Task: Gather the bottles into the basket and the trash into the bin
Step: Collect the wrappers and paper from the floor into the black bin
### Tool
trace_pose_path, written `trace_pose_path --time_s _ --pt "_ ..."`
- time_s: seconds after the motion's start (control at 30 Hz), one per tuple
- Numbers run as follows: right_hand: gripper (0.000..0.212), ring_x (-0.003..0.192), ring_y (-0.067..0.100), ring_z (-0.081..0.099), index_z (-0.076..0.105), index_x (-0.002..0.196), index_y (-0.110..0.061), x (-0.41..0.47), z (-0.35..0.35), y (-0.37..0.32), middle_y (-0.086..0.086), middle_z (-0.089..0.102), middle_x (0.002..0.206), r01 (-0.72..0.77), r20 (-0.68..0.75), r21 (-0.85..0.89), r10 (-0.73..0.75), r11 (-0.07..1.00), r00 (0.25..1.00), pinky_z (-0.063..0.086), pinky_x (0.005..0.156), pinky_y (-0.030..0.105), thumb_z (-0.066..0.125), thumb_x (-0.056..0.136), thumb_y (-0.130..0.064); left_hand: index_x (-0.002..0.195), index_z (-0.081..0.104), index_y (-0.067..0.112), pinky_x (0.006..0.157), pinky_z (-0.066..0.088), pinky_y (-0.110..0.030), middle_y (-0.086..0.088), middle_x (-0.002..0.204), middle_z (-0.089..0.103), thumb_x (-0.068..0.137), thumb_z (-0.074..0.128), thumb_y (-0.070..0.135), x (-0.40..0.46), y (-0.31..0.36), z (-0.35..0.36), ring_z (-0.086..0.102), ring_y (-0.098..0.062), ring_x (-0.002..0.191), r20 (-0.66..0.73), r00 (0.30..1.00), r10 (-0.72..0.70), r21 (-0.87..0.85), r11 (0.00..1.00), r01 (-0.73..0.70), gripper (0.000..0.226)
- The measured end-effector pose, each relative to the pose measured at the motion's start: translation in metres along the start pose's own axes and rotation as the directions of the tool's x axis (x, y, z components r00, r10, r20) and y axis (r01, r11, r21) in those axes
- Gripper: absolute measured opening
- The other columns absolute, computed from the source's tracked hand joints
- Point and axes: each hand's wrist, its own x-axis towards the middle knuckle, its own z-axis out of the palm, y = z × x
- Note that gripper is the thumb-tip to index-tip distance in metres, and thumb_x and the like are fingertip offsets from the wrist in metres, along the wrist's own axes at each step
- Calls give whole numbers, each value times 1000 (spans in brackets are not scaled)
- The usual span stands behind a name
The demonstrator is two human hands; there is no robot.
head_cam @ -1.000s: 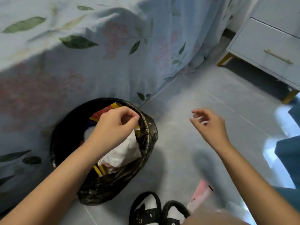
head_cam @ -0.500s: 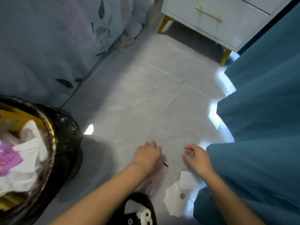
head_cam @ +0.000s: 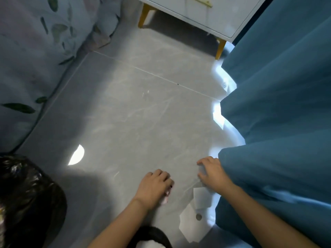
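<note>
Two bare hands are down at the grey tiled floor (head_cam: 136, 108) near the bottom of the view. The left hand (head_cam: 155, 187) has its fingers curled over a small pink and white wrapper (head_cam: 165, 197), of which only a blurred sliver shows under the fingertips and beside the palm; the hand appears to be grasping it against the tile. The right hand (head_cam: 212, 171) lies just to the right, fingers bent and spread over a thin clear piece of plastic film (head_cam: 200, 173) that lies on the floor; whether the fingers have actually pinched it or only rest on it I cannot tell.

Just below the right hand, a white square scrap of paper (head_cam: 202, 196) lies flat on the tile, and beside that a larger white crumpled sheet (head_cam: 189, 224) with a small round grey mark on it. Both are near the hem of a heavy teal curtain (head_cam: 279, 122) that fills the right side and touches the right wrist.

At the lower left edge stands the round bin lined with a glossy black plastic bag (head_cam: 30, 194), well apart from both hands; its contents are mostly out of view. Between the forearms at the bottom edge shows part of a black and white slipper (head_cam: 152, 238).

Along the left hangs a pale blue bedspread printed with green leaves (head_cam: 32, 59), reaching the floor. At the top stands a white cabinet on yellow wooden legs (head_cam: 200, 17), with a brass handle on its front.
</note>
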Motion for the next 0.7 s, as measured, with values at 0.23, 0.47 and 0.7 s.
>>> trace_pose_path --time_s 0.23,0.47,0.7 --pt "41 106 14 49 62 106 -20 -5 3 18 -12 53 102 49 35 133 -54 990 998 38 86 18 79 70 -34 97 67 21 74 42 -28 -3 100 65 84 64 31 8 -23 -13 61 -24 97 -149 908 -392 -456 842 288 17" --pt "82 114 12 38 39 127 -42 -38 34 24 -16 41 121 86 87 -147 -74 985 993 39 93 24 79 56 -50 76 70 12 54 39 -7 2 71 67 79 73 25 0 -36 -56 57 -6 62 -165 685 -710 -795 506 333 13" --pt "49 100 9 40 48 112 -34 -40 51 25 -20 47 108 100 15 -53 -100 994 995 40 82 23 75 71 -35 78 70 17 56 41 -15 3 71 67 80 71 21 -27 -40 -98 59 -11 66 -173 624 -762 -842 443 308 5"
